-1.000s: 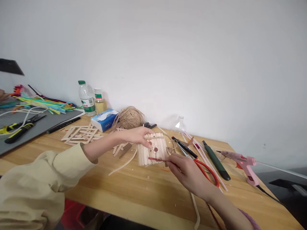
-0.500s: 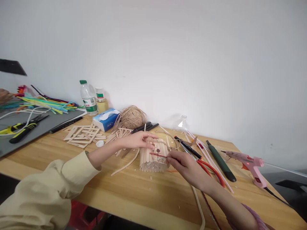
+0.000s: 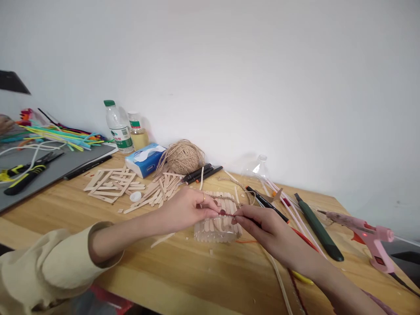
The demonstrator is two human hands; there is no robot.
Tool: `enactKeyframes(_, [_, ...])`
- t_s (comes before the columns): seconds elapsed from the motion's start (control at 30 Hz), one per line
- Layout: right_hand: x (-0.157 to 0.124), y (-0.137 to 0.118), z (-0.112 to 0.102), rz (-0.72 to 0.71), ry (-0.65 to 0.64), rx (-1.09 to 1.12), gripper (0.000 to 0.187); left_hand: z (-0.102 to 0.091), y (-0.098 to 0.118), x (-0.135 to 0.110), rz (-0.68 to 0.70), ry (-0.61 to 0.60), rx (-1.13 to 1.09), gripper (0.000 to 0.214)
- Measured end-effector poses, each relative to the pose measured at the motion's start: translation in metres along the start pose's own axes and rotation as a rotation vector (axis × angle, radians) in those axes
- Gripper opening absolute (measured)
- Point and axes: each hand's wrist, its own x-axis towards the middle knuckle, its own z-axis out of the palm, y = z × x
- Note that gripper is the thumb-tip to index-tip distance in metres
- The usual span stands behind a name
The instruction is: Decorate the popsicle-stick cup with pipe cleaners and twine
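Between my two hands runs a short red pipe cleaner [image 3: 227,214]. My left hand [image 3: 188,208] pinches its left end, and my right hand [image 3: 262,225] pinches the right end. Just beneath and behind them lies a craft piece [image 3: 210,225] covered with wooden craft sticks, with small dark round dots, a braided cord along its top and a clear plastic end facing me. My fingers hide part of its upper side; whether they touch it I cannot tell.
A pink glue gun [image 3: 364,232] and a green cutter [image 3: 318,227] lie at right. Behind are a ball of twine [image 3: 183,156], a tissue pack [image 3: 146,159] and a water bottle [image 3: 118,129]. Loose craft sticks [image 3: 111,183] and pliers [image 3: 29,175] are at left. Another person's hand [image 3: 5,124] shows far left.
My left hand has come off the craft piece and moved right to grip the pipe cleaner's free end. My right hand still holds the other end. The view has shifted slightly.
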Motion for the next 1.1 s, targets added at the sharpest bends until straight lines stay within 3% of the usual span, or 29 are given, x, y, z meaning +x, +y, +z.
enactKeyframes(0.2, [-0.001,0.004,-0.001,0.073,-0.048,0.082,0.032,0.001,-0.006,-0.009,0.018,0.068,-0.019,0.012])
enactKeyframes(0.4, [0.001,0.003,-0.001,0.172,-0.075,0.305,0.032,0.006,-0.019,-0.015,0.243,0.202,0.035,0.014])
enactKeyframes(0.47, [0.002,0.004,-0.001,0.198,-0.073,0.339,0.032,0.007,-0.021,-0.016,0.261,0.232,0.061,0.013])
enactKeyframes(0.57, [0.003,0.004,-0.001,0.227,-0.045,0.352,0.031,0.007,-0.02,-0.018,0.232,0.235,0.085,0.012])
enactKeyframes(0.73, [0.005,0.005,-0.001,0.255,-0.004,0.35,0.03,0.005,-0.016,-0.023,0.325,0.241,0.219,0.018])
enactKeyframes(0.9, [0.005,0.003,0.002,0.264,-0.045,0.349,0.032,0.011,-0.021,-0.03,0.429,0.365,0.377,0.026])
enactKeyframes(1.1, [0.003,0.002,0.007,0.261,-0.093,0.33,0.032,0.016,-0.024,-0.035,0.421,0.428,0.324,0.023])
